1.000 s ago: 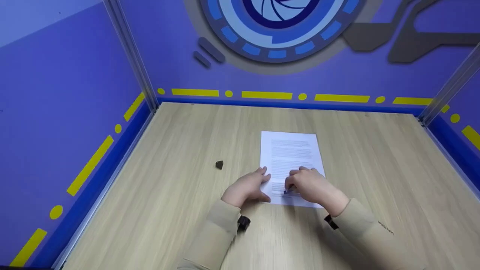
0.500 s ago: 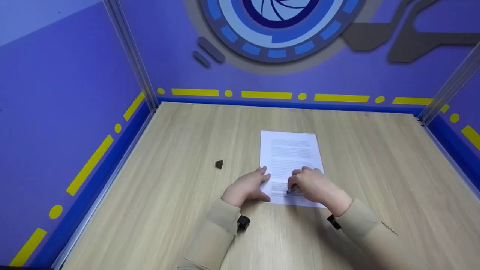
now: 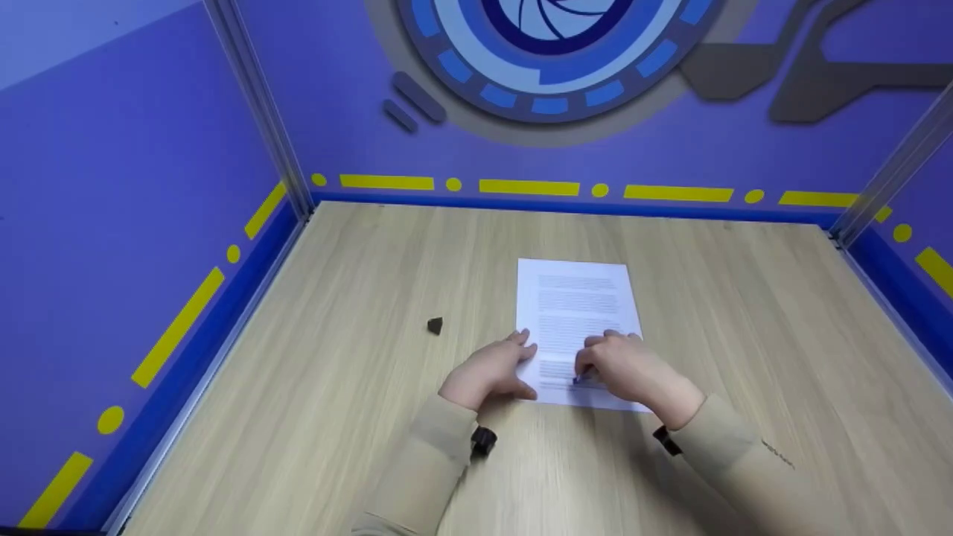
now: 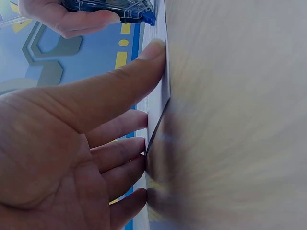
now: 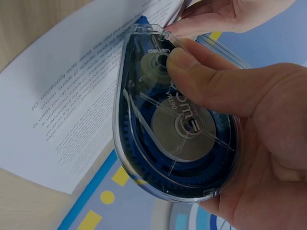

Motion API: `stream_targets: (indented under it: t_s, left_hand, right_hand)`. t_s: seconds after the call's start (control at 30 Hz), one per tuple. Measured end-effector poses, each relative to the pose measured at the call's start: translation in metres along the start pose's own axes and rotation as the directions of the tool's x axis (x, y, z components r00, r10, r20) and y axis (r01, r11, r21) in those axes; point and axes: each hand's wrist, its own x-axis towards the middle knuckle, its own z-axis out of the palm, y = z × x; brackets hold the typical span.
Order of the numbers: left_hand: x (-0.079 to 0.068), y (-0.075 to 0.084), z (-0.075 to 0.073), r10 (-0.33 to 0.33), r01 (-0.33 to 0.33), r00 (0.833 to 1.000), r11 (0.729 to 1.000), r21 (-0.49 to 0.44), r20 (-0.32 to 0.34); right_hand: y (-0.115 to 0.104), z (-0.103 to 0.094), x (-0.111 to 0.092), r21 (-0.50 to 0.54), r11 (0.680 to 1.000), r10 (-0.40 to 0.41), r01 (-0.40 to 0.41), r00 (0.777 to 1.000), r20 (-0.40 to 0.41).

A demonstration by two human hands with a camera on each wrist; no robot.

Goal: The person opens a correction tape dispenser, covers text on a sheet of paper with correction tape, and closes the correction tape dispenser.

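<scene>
A printed white sheet of paper [image 3: 572, 305] lies flat on the wooden table. My left hand [image 3: 491, 370] rests on its lower left edge, thumb and fingers spread; in the left wrist view the fingertips [image 4: 153, 49] touch the paper and table. My right hand [image 3: 629, 365] grips a correction tape dispenser [image 5: 177, 127] between thumb and fingers. Its case is clear with blue parts inside, and its blue tip [image 4: 148, 18] points down at the lower lines of print. From the head view, the hand hides most of the dispenser.
A small dark angular piece [image 3: 435, 326] lies on the table [image 3: 357, 357] left of the paper. Blue panels [image 3: 164, 193] with yellow marks wall in the back and both sides. Each wrist wears a black device [image 3: 484, 442].
My right hand has slid a little to the right along a line near the bottom of the page, carrying the correction tape dispenser. The left hand and the paper stay in place.
</scene>
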Motion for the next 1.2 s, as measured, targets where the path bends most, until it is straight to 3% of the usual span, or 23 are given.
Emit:
stream_targets:
  t_s: [0.37, 1.2]
  left_hand:
    - [0.000, 0.000, -0.001, 0.011, -0.011, 1.000, 1.000, 0.000, 0.006]
    - [-0.001, 0.001, -0.001, 0.006, -0.006, 1.000, 1.000, -0.014, -0.007]
  right_hand:
    - [0.002, 0.001, -0.001, 0.012, 0.999, 0.033, -0.034, 0.999, 0.032]
    - [0.013, -0.001, -0.011, 0.029, 0.999, -0.020, 0.020, 1.000, -0.021]
